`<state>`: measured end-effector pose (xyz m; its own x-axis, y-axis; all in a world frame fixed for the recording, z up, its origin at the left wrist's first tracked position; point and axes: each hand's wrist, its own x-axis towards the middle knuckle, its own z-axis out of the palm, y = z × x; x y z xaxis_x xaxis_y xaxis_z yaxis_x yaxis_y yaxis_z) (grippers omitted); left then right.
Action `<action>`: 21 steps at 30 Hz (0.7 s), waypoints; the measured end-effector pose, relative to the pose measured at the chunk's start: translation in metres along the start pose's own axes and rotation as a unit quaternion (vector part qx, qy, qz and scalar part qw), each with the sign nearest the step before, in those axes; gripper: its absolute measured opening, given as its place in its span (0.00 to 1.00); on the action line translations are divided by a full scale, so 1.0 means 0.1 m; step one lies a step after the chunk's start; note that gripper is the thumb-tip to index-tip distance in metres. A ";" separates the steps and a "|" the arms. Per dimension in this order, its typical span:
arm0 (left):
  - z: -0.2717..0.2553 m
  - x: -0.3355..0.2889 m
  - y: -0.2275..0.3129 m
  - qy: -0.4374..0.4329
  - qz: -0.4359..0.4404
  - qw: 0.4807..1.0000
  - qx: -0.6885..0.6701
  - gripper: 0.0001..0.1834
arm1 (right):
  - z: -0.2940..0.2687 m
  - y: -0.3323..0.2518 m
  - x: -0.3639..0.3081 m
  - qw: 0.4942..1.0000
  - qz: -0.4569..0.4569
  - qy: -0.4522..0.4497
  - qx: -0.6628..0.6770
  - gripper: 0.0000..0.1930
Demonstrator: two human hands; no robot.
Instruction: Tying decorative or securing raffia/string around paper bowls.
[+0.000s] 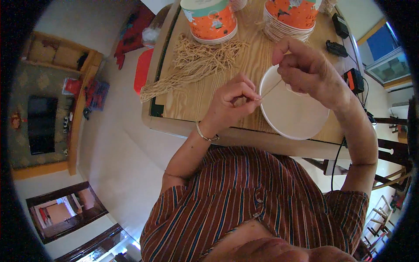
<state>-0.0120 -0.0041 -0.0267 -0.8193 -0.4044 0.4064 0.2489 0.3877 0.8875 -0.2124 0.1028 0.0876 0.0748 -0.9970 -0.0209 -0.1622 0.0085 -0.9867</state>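
A short piece of beige string is stretched between my two hands. My left hand, with a bangle at the wrist, pinches its lower end beside the rim of a white paper tub. My right hand is closed on the upper end, above the tub's far side, and partly covers the opening. The tub stands at the table's near edge, and its inside looks plain white. Beyond my left hand a loose bundle of beige strings is spread over the wooden table.
Two stacks of orange printed paper tubs, a left one and a right one, stand at the back. Black adapters and an orange-black box with cables lie along the right edge. A red stool is left of the table.
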 end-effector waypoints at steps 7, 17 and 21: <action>0.10 -0.03 0.01 0.057 -0.054 0.991 -0.111 0.08 | -0.48 -0.08 -0.06 0.945 0.007 -0.029 -0.326 0.08; 0.12 0.08 0.07 0.019 -0.065 0.995 -0.067 0.05 | -1.03 0.50 0.02 0.959 0.050 0.057 -0.274 0.07; 0.12 0.09 0.19 0.018 -0.100 0.989 -0.110 0.04 | -0.85 0.61 0.13 0.960 0.132 0.056 -0.242 0.10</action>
<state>-0.0207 0.0097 -0.0087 -0.8459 -0.4853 0.2215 0.1929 0.1089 0.9752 -0.3049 0.0841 0.0408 -0.1341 -0.9671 -0.2161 -0.6005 0.2528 -0.7586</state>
